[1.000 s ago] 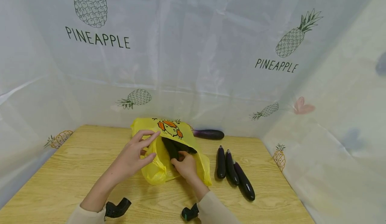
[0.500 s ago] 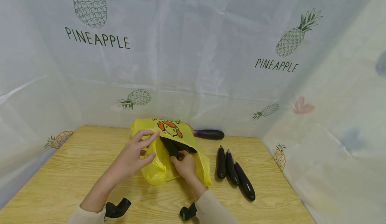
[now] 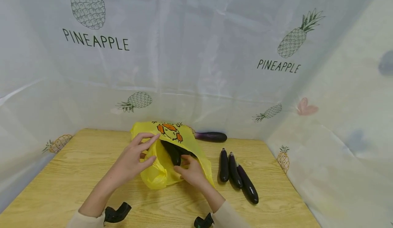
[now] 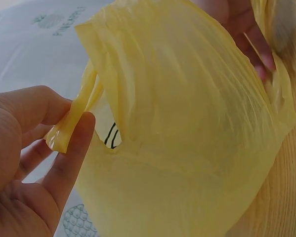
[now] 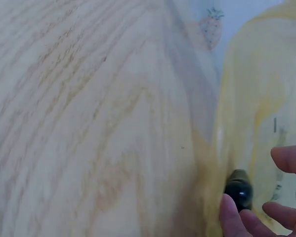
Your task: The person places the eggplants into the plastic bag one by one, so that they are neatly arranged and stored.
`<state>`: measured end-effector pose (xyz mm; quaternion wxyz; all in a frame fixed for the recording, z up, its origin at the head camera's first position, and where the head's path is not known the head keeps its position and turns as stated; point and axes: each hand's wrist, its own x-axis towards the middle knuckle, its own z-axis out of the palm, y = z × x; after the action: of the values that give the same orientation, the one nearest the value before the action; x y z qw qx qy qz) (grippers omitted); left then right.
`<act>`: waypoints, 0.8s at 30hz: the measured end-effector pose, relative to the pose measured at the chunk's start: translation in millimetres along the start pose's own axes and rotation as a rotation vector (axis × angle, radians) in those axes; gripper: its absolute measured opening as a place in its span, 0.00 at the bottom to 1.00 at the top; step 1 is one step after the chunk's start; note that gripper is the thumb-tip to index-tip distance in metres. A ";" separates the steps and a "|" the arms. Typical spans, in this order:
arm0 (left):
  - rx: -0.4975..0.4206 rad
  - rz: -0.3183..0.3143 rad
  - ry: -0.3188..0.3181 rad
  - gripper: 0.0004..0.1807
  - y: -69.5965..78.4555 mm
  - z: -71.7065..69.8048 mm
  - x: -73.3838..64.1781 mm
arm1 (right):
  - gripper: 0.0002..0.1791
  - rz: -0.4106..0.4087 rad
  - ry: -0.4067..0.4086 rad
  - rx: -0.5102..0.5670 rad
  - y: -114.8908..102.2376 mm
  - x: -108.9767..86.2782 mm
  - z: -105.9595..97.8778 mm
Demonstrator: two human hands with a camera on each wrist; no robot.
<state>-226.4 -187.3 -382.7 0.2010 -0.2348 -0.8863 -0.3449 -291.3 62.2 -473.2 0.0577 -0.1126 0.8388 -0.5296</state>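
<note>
A yellow plastic bag (image 3: 191,142) with a cartoon print lies on the table, its mouth facing me. My left hand (image 3: 130,161) pinches one of its handles (image 4: 74,121) between thumb and fingers, lifting the bag's left side. Inside the mouth lies a dark eggplant (image 3: 172,152), with another dark shape partly hidden behind it. At the bag's mouth is my right hand (image 3: 193,173), fingers spread and loosely bent, near the eggplant's end and holding nothing. In the right wrist view, its fingertips (image 5: 232,215) appear beside a dark rounded eggplant end (image 5: 238,191).
To the bag's right, three eggplants (image 3: 235,171) lie side by side on the wooden table (image 3: 92,160). Another eggplant (image 3: 212,136) lies behind, by the bag's back right corner. A pineapple-printed sheet (image 3: 196,67) hangs around the table's back and sides.
My right hand has let go of the eggplant in the bag and drawn back slightly toward me. The left hand keeps its hold on the handle. The head view has shifted a little.
</note>
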 end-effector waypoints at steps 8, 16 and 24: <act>0.011 0.025 0.015 0.41 -0.6 -1.8 -0.5 | 0.36 -0.053 -0.093 0.016 -23.3 -24.8 -25.7; 0.004 0.026 0.010 0.41 0.0 -0.5 0.7 | 0.33 -0.053 -0.174 0.082 -40.1 -43.1 -59.7; 0.003 0.024 0.011 0.41 -1.2 0.2 -0.3 | 0.34 -0.109 -0.103 0.058 -43.1 -54.6 -102.9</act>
<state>-226.9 -188.1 -383.6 0.2102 -0.2432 -0.8829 -0.3422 -255.2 148.0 -391.1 0.0751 -0.1832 0.8116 -0.5496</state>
